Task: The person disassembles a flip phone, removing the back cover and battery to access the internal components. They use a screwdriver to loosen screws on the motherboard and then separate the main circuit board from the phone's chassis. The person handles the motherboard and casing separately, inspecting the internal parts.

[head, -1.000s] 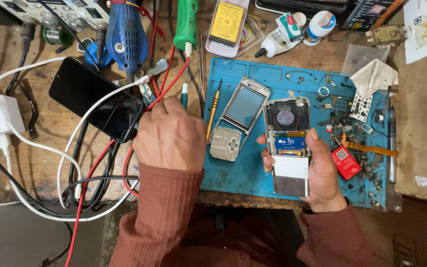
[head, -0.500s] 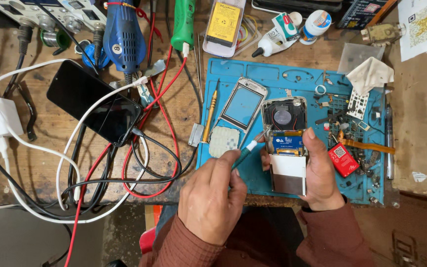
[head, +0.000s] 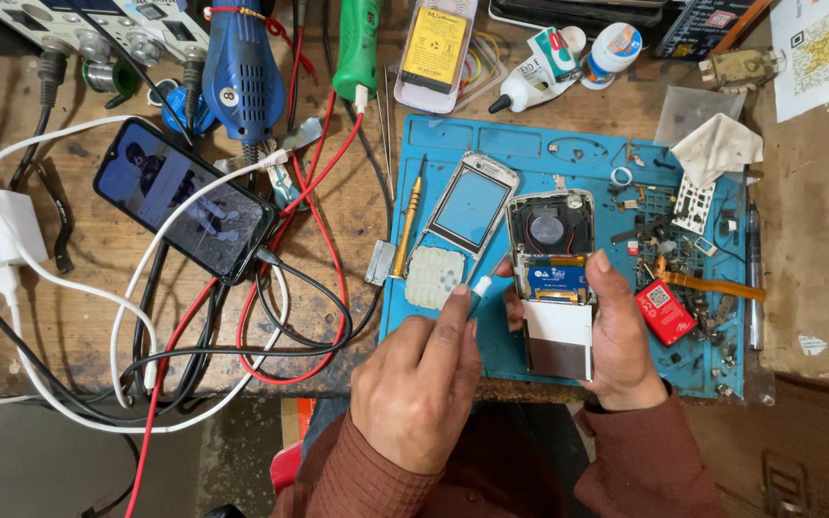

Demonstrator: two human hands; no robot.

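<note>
While the right hand (head: 616,336) clamps the opened phone (head: 554,278) on the blue mat (head: 453,153) at lower centre, the left hand (head: 419,384) pinches a small white-tipped tool (head: 477,288) beside it. Front frame (head: 467,206) and keypad (head: 432,276) already lie removed — inner board work seems left. Phone's long axis runs top to bottom, the speaker end pointing up.

Worn wooden workbench (head: 69,317), grey floor (head: 40,470) below

left hand (head: 419,384): fingers pinched, grip closed | right hand (head: 616,336): fingers curled, grip closed, palm up
</note>
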